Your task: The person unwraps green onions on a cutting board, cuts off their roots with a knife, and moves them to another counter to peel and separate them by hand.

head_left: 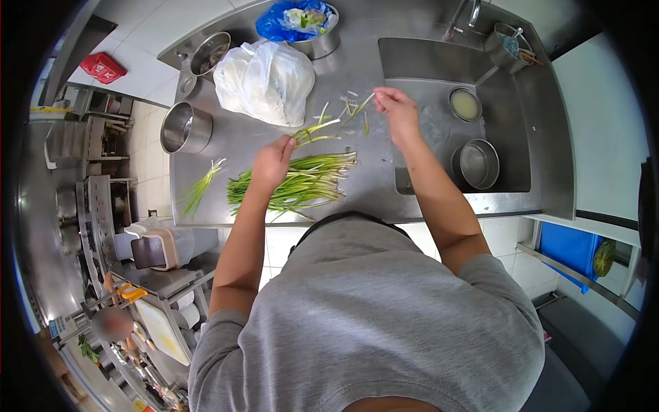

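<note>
The left hand (273,161) was closed around a few slender green scallion stalks with white ends (325,125), which stuck out past the fingers toward the right; the right hand (398,115), near the sink's left edge, had its fingertips pinched together on the pale end of a thin green strand (360,107); small pale and green scraps (347,104) lay on the brushed stainless-steel counter (374,185) near that strand. A thick bundle of long green scallions (295,182) lay on the counter nearest the body, white ends to the right, partly behind the left forearm; a smaller bunch of green scallions (201,187) lay to its left. Beyond the left hand sat a bulging white translucent plastic bag (266,82), with a round stainless-steel pot (186,128) to its left; the rectangular steel sink (508,165) on the right held two round metal containers (479,165).
</note>
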Action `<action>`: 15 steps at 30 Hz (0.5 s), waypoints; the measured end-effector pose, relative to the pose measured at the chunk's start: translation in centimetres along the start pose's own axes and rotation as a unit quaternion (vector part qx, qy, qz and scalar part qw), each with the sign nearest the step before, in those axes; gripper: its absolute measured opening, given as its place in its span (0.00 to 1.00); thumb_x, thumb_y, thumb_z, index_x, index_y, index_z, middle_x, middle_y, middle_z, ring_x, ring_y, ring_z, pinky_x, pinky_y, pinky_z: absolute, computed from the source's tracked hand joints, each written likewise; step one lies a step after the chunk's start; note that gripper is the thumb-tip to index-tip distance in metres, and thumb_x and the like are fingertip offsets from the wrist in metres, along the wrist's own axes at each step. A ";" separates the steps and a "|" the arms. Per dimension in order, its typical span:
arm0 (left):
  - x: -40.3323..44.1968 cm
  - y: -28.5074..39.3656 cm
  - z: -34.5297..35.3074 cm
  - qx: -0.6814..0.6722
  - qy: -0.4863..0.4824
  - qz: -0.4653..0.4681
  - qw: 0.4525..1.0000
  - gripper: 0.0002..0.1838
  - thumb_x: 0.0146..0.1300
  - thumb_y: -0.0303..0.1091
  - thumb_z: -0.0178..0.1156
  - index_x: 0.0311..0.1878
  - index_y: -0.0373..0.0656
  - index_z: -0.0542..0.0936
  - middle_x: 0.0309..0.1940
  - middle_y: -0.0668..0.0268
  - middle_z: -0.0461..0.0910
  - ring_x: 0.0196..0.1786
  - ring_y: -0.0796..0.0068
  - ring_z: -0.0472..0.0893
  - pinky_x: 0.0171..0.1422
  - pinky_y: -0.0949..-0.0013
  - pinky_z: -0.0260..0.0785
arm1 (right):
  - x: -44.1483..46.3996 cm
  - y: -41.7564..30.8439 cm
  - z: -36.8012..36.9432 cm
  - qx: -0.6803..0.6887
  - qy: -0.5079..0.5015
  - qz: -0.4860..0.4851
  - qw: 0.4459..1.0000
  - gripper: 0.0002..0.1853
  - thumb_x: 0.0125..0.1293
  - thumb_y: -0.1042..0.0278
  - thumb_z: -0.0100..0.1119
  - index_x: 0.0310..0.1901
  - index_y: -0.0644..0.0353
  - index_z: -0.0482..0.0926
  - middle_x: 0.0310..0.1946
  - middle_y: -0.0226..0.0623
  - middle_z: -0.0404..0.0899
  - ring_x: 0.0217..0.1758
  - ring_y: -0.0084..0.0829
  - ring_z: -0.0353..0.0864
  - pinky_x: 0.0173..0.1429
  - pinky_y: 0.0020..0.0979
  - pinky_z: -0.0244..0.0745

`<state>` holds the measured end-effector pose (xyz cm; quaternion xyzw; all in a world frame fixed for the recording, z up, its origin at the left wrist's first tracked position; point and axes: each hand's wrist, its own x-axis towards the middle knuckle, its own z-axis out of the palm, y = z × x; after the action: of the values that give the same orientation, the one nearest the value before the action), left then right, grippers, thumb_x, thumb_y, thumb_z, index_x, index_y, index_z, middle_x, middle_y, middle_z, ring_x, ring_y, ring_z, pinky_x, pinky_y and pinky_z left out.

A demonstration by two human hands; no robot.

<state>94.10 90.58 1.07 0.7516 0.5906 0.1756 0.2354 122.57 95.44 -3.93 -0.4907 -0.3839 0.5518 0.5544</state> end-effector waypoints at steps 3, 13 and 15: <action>-0.2 -0.1 0.1 0.100 -0.016 0.018 0.995 0.15 0.68 0.45 0.48 0.37 0.44 0.76 0.28 0.52 0.79 0.32 0.47 0.78 0.34 0.51 0.68 | -0.1 1.2 2.0 -0.259 -0.066 -0.246 0.932 0.15 0.55 0.67 0.66 0.45 0.59 0.81 0.39 0.37 0.83 0.40 0.30 0.80 0.50 0.28 0.72; -0.7 1.1 -0.8 0.125 -0.027 0.083 0.988 0.13 0.67 0.45 0.50 0.35 0.47 0.76 0.24 0.54 0.77 0.30 0.49 0.77 0.32 0.53 0.67 | -2.0 0.5 7.8 -0.188 -0.277 -0.037 0.942 0.08 0.50 0.69 0.68 0.33 0.60 0.84 0.28 0.33 0.83 0.31 0.23 0.80 0.39 0.25 0.74; -1.0 1.1 -1.3 0.114 -0.039 0.074 0.990 0.13 0.67 0.45 0.50 0.35 0.46 0.76 0.24 0.54 0.77 0.30 0.49 0.77 0.33 0.52 0.67 | -1.9 0.3 7.2 -0.166 -0.283 -0.032 0.944 0.07 0.50 0.70 0.68 0.32 0.60 0.84 0.27 0.31 0.83 0.31 0.20 0.79 0.38 0.23 0.73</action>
<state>94.02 89.57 2.78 0.8214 0.5402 0.0941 0.1573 115.36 94.43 -2.44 -0.3870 -0.6267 0.5780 0.3513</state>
